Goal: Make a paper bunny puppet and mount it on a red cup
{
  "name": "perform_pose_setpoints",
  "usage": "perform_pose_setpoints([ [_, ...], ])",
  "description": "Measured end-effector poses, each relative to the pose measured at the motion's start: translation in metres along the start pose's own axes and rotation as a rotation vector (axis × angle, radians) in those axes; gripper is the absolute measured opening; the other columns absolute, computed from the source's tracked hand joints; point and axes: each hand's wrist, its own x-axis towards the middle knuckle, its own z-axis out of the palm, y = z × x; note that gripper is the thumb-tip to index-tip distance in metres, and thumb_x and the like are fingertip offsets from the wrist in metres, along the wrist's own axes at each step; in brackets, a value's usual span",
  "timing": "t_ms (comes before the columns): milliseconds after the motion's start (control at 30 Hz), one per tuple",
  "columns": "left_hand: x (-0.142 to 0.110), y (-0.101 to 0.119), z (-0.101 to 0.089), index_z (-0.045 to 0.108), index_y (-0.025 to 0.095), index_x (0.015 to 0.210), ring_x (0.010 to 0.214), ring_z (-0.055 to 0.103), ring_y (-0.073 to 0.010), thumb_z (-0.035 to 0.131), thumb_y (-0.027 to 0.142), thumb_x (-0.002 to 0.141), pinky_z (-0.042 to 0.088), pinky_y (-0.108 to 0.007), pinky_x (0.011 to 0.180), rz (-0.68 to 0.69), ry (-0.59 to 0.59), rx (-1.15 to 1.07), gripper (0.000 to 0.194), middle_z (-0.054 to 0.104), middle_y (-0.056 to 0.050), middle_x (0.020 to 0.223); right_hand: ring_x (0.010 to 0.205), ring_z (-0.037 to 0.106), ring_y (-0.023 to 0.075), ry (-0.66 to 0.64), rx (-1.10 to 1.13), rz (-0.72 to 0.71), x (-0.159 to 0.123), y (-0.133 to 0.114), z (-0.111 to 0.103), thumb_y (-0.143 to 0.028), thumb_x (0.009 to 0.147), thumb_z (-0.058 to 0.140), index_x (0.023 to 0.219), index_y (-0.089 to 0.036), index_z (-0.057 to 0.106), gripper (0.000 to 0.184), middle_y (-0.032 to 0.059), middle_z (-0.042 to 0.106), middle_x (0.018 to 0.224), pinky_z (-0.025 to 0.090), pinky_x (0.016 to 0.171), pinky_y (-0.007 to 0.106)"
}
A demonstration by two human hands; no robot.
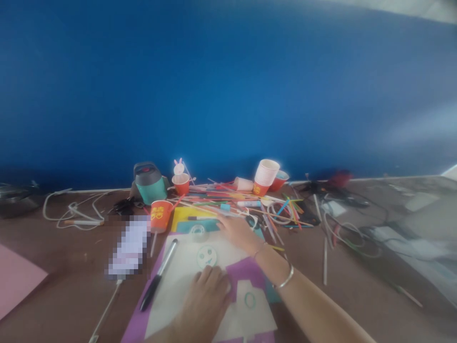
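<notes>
A white paper disc [206, 257] with a face drawn in green lies on a white sheet [171, 281] in the head view. My left hand [208, 295] rests on that sheet just below the disc, its fingers curled and their tips partly hidden. Farther forward, my right hand [237, 232] stretches over the sheet's far edge with fingers extended, close to a thin dark pen [202, 217] and a blue cap-like piece [225, 207]. Nothing shows in its grasp. Beside the sheet's left edge lies a black-and-silver marker [159, 275]. A paper piece with a green oval [250, 300] lies right of my left hand.
Behind the papers spreads a heap of colored sticks [214, 195]. A red cup [160, 216], a teal jug [150, 186], stacked white cups [267, 172] and a cup with a bunny figure [181, 183] stand around it. White cables [74, 209] lie left; a blurred phone-like object [130, 247] is nearer.
</notes>
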Motion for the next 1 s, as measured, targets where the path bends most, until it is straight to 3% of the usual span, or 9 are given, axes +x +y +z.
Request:
perform_pose_setpoints([
  [133,0.001,-0.003,0.003,0.06,0.023,0.101,0.094,0.054,-0.0211,0.056,0.012,0.086,0.046,-0.033,0.075,0.002,-0.028,0.028,0.02,0.06,-0.003,0.104,0.081,0.066,0.0226,-0.021,-0.042,-0.02,0.004,-0.001,-0.001,-0.032,0.097,0.038,0.115,-0.019,0.059,0.03,0.0104,0.072,0.094,0.04,0.068,0.028],
  [300,0.004,-0.003,-0.001,0.06,0.019,0.104,0.092,0.055,-0.0203,0.053,0.016,0.089,0.046,-0.032,0.071,0.104,-0.108,0.098,0.017,0.062,-0.005,0.105,0.085,0.066,0.0225,-0.033,-0.083,-0.035,0.009,-0.003,-0.001,-0.03,0.097,0.038,0.111,-0.02,0.061,0.029,0.0103,0.071,0.097,0.043,0.072,0.03],
  [533,0.006,0.003,-0.009,0.062,0.017,0.1,0.092,0.057,-0.0222,0.049,0.017,0.091,0.047,-0.034,0.071,0.1,-0.183,0.123,0.016,0.063,-0.007,0.103,0.094,0.065,0.0263,-0.021,-0.116,-0.02,0.015,-0.004,0.0,-0.027,0.095,0.04,0.124,-0.015,0.053,0.034,0.0153,0.069,0.1,0.046,0.075,0.032],
  [767,0.006,0.001,-0.008,0.06,0.016,0.103,0.092,0.056,-0.0223,0.051,0.015,0.09,0.047,-0.034,0.07,0.095,-0.163,0.105,0.016,0.062,-0.006,0.102,0.093,0.064,0.0265,0.038,-0.101,0.029,0.009,0.004,0.003,-0.014,0.085,0.041,0.139,-0.014,0.036,0.054,0.0142,0.069,0.101,0.048,0.076,0.035],
  [867,0.005,0.0,-0.006,0.058,0.016,0.103,0.09,0.056,-0.022,0.052,0.014,0.088,0.047,-0.034,0.07,0.113,-0.123,0.112,0.016,0.061,-0.006,0.101,0.097,0.062,0.0258,0.098,-0.061,-0.02,0.003,0.011,0.004,-0.008,0.083,0.038,0.141,-0.013,0.034,0.059,0.0165,0.065,0.108,0.048,0.08,0.036],
  [1000,0.002,-0.002,0.003,0.058,0.017,0.101,0.089,0.056,-0.022,0.054,0.012,0.086,0.047,-0.034,0.07,0.117,-0.018,0.122,0.015,0.062,-0.005,0.102,0.102,0.058,0.0225,0.151,0.068,-0.11,-0.004,0.02,0.002,0.003,0.077,0.033,0.143,-0.021,0.034,0.07,0.0123,0.062,0.109,0.046,0.086,0.035],
])
